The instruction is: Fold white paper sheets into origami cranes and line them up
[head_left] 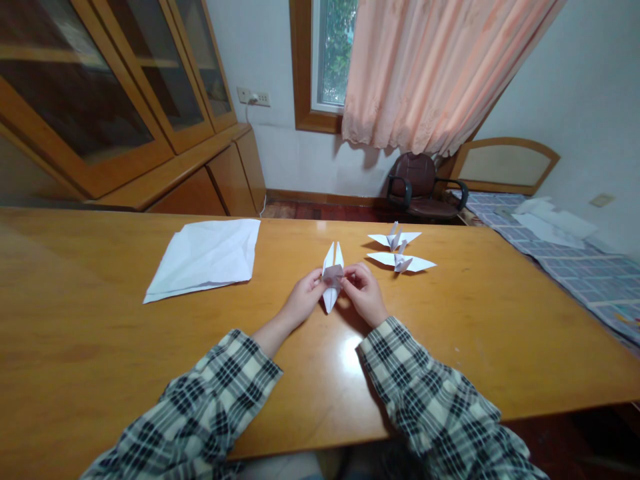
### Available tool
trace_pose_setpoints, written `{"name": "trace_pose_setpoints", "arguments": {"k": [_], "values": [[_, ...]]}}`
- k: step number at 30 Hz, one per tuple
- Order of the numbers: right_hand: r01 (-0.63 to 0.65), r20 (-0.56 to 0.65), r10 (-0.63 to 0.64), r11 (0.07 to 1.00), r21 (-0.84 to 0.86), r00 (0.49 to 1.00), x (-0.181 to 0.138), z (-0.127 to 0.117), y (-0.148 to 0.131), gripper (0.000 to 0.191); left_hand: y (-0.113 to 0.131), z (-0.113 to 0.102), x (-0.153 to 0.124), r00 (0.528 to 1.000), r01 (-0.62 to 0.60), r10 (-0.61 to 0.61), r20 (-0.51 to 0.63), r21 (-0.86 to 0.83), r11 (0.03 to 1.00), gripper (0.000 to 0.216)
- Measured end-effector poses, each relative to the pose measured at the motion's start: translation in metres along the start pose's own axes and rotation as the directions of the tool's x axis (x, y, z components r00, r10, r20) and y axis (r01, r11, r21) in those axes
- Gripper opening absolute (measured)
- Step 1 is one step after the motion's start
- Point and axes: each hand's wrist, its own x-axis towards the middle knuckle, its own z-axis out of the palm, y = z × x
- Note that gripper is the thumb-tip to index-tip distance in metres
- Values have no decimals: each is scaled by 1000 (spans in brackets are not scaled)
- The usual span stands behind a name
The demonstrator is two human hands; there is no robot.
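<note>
Between my two hands is a partly folded white paper crane (332, 277), held just above the wooden table. Two narrow points stick up at its far end, and a single wider point faces me. My left hand (306, 293) pinches its left edge between thumb and fingers. On the other side, my right hand (364, 291) grips the right edge with thumb and forefinger. To the right, beyond my right hand, two finished paper cranes stand with spread wings, the nearer crane (402, 263) just in front of the farther crane (394, 239).
Sheets of white paper (210, 257) lie on the table (90, 320) to the left. Behind the table are a glass-door cabinet (185, 170), a dark office chair (420, 183) and a pink curtain (425, 73). A bed (555, 253) with papers stands at the right.
</note>
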Motion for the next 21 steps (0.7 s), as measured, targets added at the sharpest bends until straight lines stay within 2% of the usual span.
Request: {"name": "trace_pose_setpoints", "arguments": {"k": [9,14,21], "values": [[34,42,-32,999,-35,999,-1,-1,-4,7,-8,-2,3,998,9,-9,-55,-11,1000,34],[16,27,-15,999,-42,1000,-1,-1,-2,8,-6,-1,1,1000,-14,14,-4,17,1000,38],[0,30,1,999,-40,1000,0,0,1,12,-7,-1,0,999,28,-30,20,65,997,37]]}}
